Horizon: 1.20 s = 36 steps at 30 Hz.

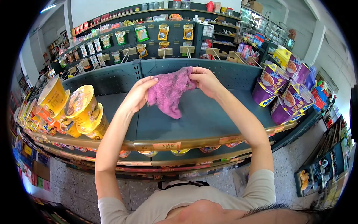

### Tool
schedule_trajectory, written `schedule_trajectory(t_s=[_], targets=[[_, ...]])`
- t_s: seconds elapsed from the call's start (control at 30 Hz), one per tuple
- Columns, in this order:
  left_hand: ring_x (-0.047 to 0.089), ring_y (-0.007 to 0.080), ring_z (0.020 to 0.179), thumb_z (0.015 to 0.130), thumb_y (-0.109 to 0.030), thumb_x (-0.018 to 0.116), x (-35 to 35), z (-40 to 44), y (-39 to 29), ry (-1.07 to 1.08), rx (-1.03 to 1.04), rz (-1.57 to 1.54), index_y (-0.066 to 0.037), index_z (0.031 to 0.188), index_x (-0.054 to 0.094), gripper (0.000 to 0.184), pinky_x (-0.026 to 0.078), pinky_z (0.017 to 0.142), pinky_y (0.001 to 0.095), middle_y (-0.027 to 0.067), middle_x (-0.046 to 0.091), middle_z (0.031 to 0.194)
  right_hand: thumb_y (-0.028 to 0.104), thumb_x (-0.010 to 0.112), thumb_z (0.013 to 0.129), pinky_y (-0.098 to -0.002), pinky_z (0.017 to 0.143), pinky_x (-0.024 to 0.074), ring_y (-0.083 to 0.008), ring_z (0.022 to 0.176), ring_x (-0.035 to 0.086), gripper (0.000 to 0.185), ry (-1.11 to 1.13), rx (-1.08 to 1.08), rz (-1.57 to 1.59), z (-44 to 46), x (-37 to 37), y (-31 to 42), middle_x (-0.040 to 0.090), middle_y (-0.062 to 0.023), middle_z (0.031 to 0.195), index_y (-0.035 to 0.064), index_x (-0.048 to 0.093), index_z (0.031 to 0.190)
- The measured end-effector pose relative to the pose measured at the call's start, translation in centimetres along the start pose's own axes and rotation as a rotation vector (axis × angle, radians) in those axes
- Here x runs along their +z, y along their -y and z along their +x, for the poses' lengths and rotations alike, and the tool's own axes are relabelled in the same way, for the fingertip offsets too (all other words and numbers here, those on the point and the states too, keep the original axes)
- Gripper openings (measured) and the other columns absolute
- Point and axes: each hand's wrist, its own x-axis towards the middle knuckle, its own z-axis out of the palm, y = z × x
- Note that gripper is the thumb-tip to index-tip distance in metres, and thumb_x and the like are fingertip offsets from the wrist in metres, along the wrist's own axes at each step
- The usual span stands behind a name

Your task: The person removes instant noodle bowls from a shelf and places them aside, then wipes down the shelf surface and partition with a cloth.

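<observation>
A crumpled purple cloth [169, 91] with dark smudges hangs between my two hands, above the dark grey shelf board [194, 123]. My left hand [143, 91] pinches its left edge. On the other side, my right hand [203, 79] has thumb and fingers closed on the upper right corner. The lower end of the cloth droops toward the board; whether it touches the surface I cannot tell.
Yellow instant noodle cups [84, 108] stand stacked on the shelf's left side. Purple noodle cups [276, 87] are stacked at the right. A perforated back panel [164, 66] rises behind, and a price-label rail [167, 145] runs along the front edge. Hanging packets [163, 33] are beyond.
</observation>
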Motion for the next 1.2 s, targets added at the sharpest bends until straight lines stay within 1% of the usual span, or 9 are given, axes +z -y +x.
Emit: schedule_trajectory(t_s=[0.17,0.3,0.37,0.57,0.63,0.8,1.03,1.07,1.2], targets=[[0.062,0.0088,0.079,0.095,-0.004,0.057,-0.8,2.2,0.6,-0.154,0.146,0.504,-0.004,0.101,0.058,0.006,0.050,0.068,0.0236,0.0016,0.064,0.091,-0.001,0.062,0.088,-0.0353,0.098,0.0464,-0.0193,0.110,0.061,0.014,0.212,-0.313,-0.346,-1.2,-0.9,0.4,0.065,-0.0084,0.119,0.0047,0.071,0.098],[0.061,0.0089,0.078,0.094,0.005,0.051,-1.3,3.5,-0.3,-0.095,0.131,0.072,-0.005,0.101,0.056,0.014,0.050,0.068,0.0229,0.0009,0.062,0.089,0.007,0.070,0.085,-0.0374,0.106,0.0395,-0.0244,0.128,0.051,0.010,0.790,-0.341,-0.800,-3.4,-0.9,1.5,0.053,-0.0168,0.141,0.0039,0.074,0.094],[0.063,0.0116,0.083,0.094,0.007,0.048,-1.4,3.8,-0.4,-0.033,0.140,-0.063,-0.006,0.103,0.056,0.018,0.053,0.075,0.0256,0.0026,0.062,0.092,0.010,0.070,0.087,-0.0373,0.103,0.0427,-0.0228,0.126,0.052,0.010,0.759,-0.108,-0.752,-4.0,-1.1,1.5,0.056,-0.0149,0.136,0.0039,0.074,0.095],[0.066,0.0232,0.101,0.092,0.007,0.046,0.1,4.2,-0.3,0.027,0.096,-0.287,-0.005,0.106,0.055,0.020,0.055,0.090,0.0363,0.0134,0.065,0.113,0.025,0.075,0.086,-0.0365,0.104,0.0436,-0.0215,0.123,0.052,0.062,0.162,-0.379,-0.672,-1.8,0.3,-1.5,0.053,-0.0125,0.136,0.0002,0.048,0.137],[0.065,0.0272,0.105,0.091,0.007,0.045,0.1,4.3,0.0,0.074,0.087,-0.377,-0.004,0.107,0.055,0.022,0.055,0.092,0.0397,0.0169,0.063,0.118,0.023,0.076,0.085,-0.0351,0.107,0.0410,-0.0203,0.125,0.051,0.074,0.334,-0.226,-0.411,-1.7,1.5,-1.5,0.051,-0.0142,0.138,-0.0041,0.038,0.143],[0.062,0.0271,0.111,0.088,0.005,0.049,-1.2,4.2,0.7,0.088,0.106,-0.295,-0.004,0.118,0.053,0.031,0.052,0.098,0.0399,0.0165,0.059,0.124,0.014,0.063,0.094,-0.0248,0.079,0.0463,-0.0054,0.082,0.058,0.020,0.206,-0.157,-0.446,-0.9,0.3,-2.2,0.069,0.0025,0.085,-0.0012,0.072,0.104],[0.062,0.0145,0.101,0.081,0.007,0.056,0.7,2.9,1.3,0.157,0.118,0.835,0.000,0.136,0.051,0.056,0.051,0.087,0.0284,0.0107,0.064,0.116,0.003,0.057,0.091,-0.0250,0.065,0.0496,-0.0068,0.073,0.060,0.017,-0.106,-0.411,-0.761,-1.7,1.9,0.9,0.067,0.0005,0.081,0.0001,0.070,0.102],[0.063,0.0105,0.092,0.086,0.004,0.054,0.8,2.9,1.3,0.047,0.010,1.084,0.001,0.129,0.057,0.043,0.052,0.080,0.0278,0.0082,0.067,0.109,0.002,0.057,0.088,-0.0245,0.065,0.0496,-0.0060,0.073,0.060,0.018,-0.046,-0.416,-0.720,-1.9,2.3,0.6,0.068,-0.0018,0.080,0.0000,0.069,0.102],[0.067,0.0169,0.092,0.097,-0.001,0.049,-0.9,4.3,2.8,-0.078,0.011,0.449,-0.002,0.115,0.062,0.022,0.054,0.081,0.0306,0.0088,0.069,0.105,0.023,0.069,0.083,-0.0352,0.069,0.0535,-0.0238,0.075,0.070,0.034,0.725,-0.314,-0.886,-4.1,3.5,0.5,0.073,-0.0110,0.083,0.0058,0.068,0.112]])
